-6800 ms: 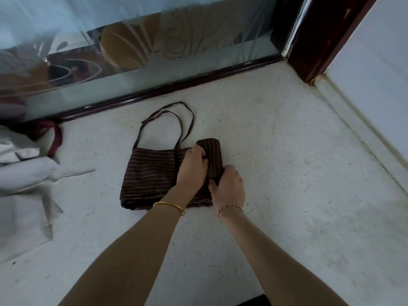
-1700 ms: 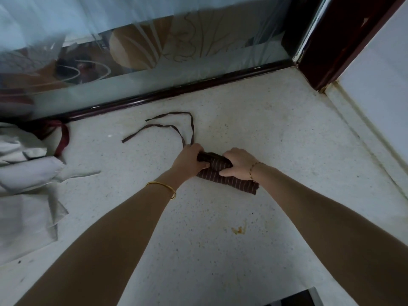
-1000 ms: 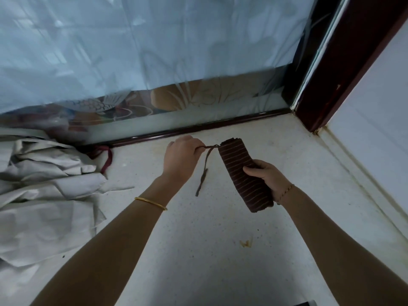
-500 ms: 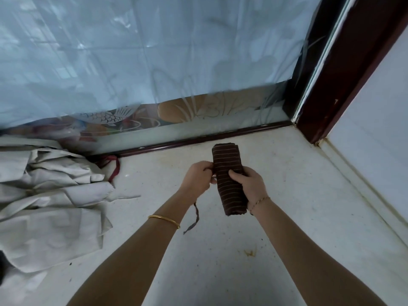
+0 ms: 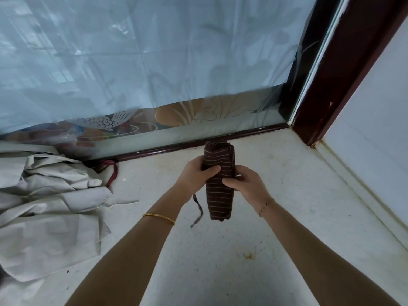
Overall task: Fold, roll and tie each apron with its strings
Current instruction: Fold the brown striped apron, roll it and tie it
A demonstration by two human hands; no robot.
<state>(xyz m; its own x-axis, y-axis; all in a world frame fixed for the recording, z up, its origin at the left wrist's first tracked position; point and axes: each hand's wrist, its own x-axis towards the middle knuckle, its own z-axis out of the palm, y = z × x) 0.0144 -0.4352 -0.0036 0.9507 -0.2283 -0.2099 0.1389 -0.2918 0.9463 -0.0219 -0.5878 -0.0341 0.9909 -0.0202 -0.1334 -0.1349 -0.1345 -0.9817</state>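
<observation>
Well, the left hand (image 5: 196, 176) and right hand (image 5: 245, 184) both gripped the rolled striped apron (image 5: 219, 196), held up above the floor (image 5: 291, 217); its string (image 5: 198, 209) dangled loose, so tying was left, and the pale heap (image 5: 48, 206) looked unfolded.

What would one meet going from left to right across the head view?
In order: heap of pale cloth → dark red strap → left hand → rolled striped apron → right hand → dark wooden door frame → white wall.
</observation>
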